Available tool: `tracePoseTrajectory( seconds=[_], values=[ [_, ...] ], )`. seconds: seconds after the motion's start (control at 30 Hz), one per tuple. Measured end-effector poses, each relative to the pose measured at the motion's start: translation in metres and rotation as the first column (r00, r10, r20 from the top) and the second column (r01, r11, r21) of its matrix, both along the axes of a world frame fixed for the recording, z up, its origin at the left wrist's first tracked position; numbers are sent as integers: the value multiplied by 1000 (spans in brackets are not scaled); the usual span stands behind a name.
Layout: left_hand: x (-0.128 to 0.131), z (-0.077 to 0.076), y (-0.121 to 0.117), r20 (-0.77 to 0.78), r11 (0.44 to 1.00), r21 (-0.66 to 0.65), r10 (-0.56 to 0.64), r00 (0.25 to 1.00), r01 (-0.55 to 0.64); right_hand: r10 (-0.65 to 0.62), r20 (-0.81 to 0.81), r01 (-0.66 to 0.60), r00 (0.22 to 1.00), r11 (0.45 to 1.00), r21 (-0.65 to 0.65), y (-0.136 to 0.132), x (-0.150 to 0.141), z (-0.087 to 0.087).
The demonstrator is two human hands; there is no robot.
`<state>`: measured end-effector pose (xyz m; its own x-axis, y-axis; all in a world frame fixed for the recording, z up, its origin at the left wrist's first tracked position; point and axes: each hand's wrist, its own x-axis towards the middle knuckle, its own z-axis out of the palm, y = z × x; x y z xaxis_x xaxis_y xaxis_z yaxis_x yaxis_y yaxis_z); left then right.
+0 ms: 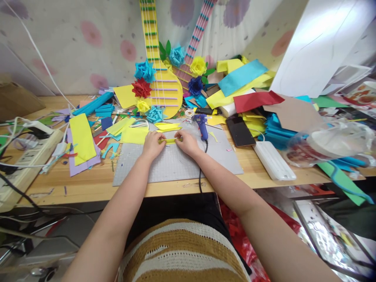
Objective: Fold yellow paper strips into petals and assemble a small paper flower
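Observation:
Over the grey cutting mat (176, 168), a narrow yellow paper strip (170, 141) stretches between my two hands. My left hand (154, 145) pinches its left end, and my right hand (187, 143) pinches the right end. Just beyond the strip lie folded yellow paper pieces (168, 126). A blue hot glue gun (202, 126) rests on the mat to the right of my right hand, its black cord running down over the table edge. White-handled scissors (139, 123) lie behind my left hand, partly covered by yellow paper (133, 135).
Paper guitars, one yellow (170, 88) and one pink (195, 39), lean at the back with paper flowers. A phone (240, 132) and white power bank (274, 160) lie right. A power strip (32, 164) with cables stands left. Coloured paper scraps surround the mat.

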<state>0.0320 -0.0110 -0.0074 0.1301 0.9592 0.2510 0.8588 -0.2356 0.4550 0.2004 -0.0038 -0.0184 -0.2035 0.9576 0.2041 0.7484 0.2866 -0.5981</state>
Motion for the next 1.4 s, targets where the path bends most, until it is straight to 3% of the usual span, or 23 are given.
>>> tracePoseTrajectory(
  seconds=[0.23, 0.47, 0.63, 1.1, 1.4],
  values=[
    [-5, -1, -2, 53, 997, 38, -72, 996, 70, 13, 19, -13, 1000, 1000, 25, -4, 2, 1],
    [-16, -1, -1, 10, 981, 27, -191, 982, 190, 34, 37, -34, 999, 999, 5, -5, 4, 2],
    [-16, 0, -4, 6, 982, 29, -188, 982, 187, 51, 49, -51, 997, 999, -7, -9, 3, 6],
    [3, -8, 1, -59, 990, 34, -136, 989, 138, 70, -54, -69, 996, 997, 23, 0, 6, -5],
    [7, -2, -2, 142, 991, -36, -125, 982, 132, 75, -133, -77, 988, 997, -7, 0, 5, -4]
  ],
)
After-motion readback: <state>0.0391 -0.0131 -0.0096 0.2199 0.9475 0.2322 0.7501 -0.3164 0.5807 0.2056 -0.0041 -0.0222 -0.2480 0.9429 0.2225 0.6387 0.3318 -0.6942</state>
